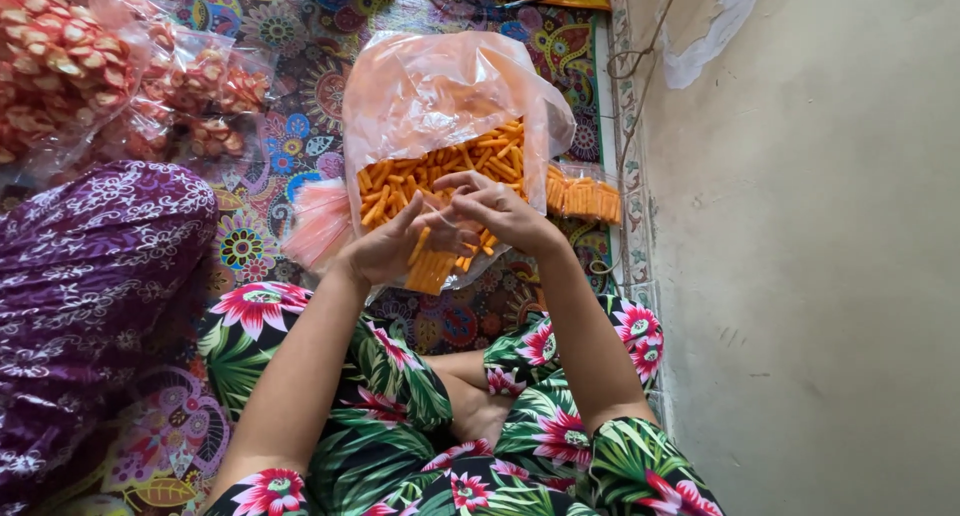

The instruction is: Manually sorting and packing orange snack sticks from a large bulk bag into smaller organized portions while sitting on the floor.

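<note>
My left hand (392, 244) grips a small clear packet of orange snack sticks (430, 270) from the side. My right hand (497, 208) pinches the top of that same packet, fingers closed on the plastic. Both hands hover just in front of a large clear plastic bag (440, 91) that lies open on the floor, full of loose orange sticks (470, 161). My legs in a floral garment show below.
A filled small packet of sticks (585, 196) lies to the right of the big bag. A bundle of pink empty bags (320, 221) lies at its left. Bags of red-and-white snacks (60, 56) stand at the upper left. A purple patterned cloth (90, 266) is at left, a plaster wall (800, 226) at right.
</note>
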